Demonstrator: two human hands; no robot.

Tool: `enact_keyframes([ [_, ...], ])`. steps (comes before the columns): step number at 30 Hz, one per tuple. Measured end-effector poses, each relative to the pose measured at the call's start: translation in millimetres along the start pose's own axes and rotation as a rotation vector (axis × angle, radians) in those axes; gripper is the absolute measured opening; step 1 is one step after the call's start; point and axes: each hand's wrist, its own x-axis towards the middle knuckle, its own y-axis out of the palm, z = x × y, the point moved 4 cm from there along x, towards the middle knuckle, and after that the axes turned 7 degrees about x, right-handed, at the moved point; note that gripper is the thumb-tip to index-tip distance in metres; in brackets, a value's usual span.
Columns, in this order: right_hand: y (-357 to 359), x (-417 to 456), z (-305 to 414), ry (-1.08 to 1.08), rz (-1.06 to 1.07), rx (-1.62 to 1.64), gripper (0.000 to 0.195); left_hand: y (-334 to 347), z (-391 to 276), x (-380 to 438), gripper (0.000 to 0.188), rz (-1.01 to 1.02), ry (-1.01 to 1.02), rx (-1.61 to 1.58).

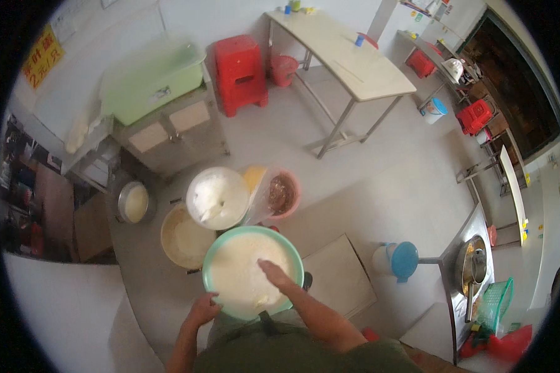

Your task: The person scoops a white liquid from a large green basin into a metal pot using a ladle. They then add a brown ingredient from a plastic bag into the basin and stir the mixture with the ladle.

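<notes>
A round green plastic basin stands right before me, full of a pale cream-coloured mass, perhaps flour or dough. My right hand is over the middle of the basin, fingers stretched towards a whiter patch; whether it touches the mass is unclear, and no object shows in it. At the basin's lower left rim is my left hand, its fingertips at the edge; its grip is hard to make out. A white tub with white powder stands just beyond the basin. Beside it, a cream-coloured tub sits lower down.
Beyond the basin are a pink bucket with dark contents and clear plastic. A metal pot is at left, a lidded bucket at right. Further off stand a long table, stacked red stools and a green bin. A pan lies far right.
</notes>
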Motion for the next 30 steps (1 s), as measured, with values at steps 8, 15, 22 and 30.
enact_keyframes([
  [8,4.2,-25.9,41.7,-0.058,-0.434,0.974,0.091,-21.3,-46.7,70.5,0.04,0.48,0.077,-0.138],
  [15,63.2,-57.9,60.9,-0.303,-0.612,1.361,0.102,2.2,-88.7,38.0,0.052,1.007,0.081,-0.423],
  [22,107.3,-52.6,46.5,-0.42,-0.648,1.646,0.11,21.5,-91.6,4.5,0.069,1.097,-0.038,-0.792],
  [30,136.4,-73.1,40.9,-0.555,-0.67,1.58,0.116,37.4,-60.0,13.2,0.081,1.1,-0.069,-0.809],
])
